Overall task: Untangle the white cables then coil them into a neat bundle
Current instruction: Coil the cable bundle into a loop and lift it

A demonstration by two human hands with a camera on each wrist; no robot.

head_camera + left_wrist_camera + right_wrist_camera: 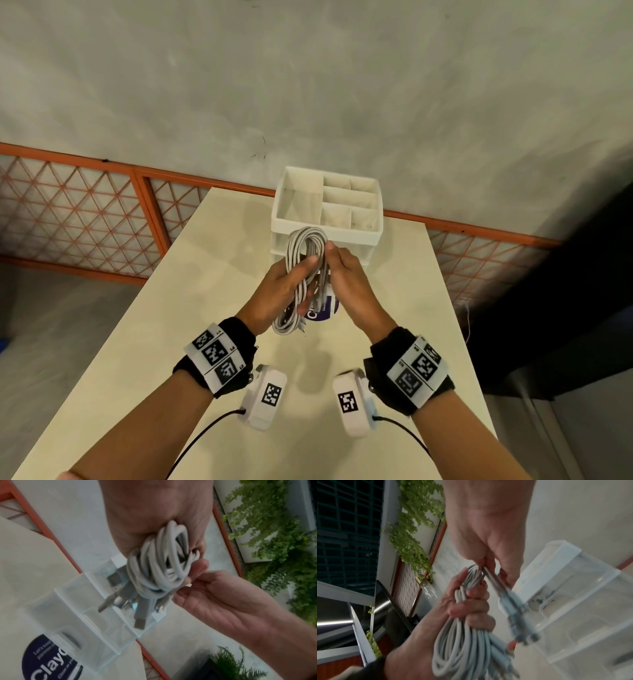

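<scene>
The white cables (306,253) form a long coil held upright above the table (164,342). My left hand (281,291) grips the coil round its middle, thumb across the front. My right hand (346,277) pinches a few strands at the coil's upper right side. In the left wrist view the cables (161,563) bunch below the left hand (154,513), the right hand (214,595) touches them, and plug ends (139,615) hang down. In the right wrist view the right hand (488,527) pinches strands, and the left hand (467,609) is wrapped round the cables (462,649).
A white organizer box (342,236) with several compartments stands on the table just behind the hands; it looks translucent in the wrist views (77,622) (573,601). A round purple label (327,308) lies under the hands. An orange lattice railing (85,212) runs behind the table.
</scene>
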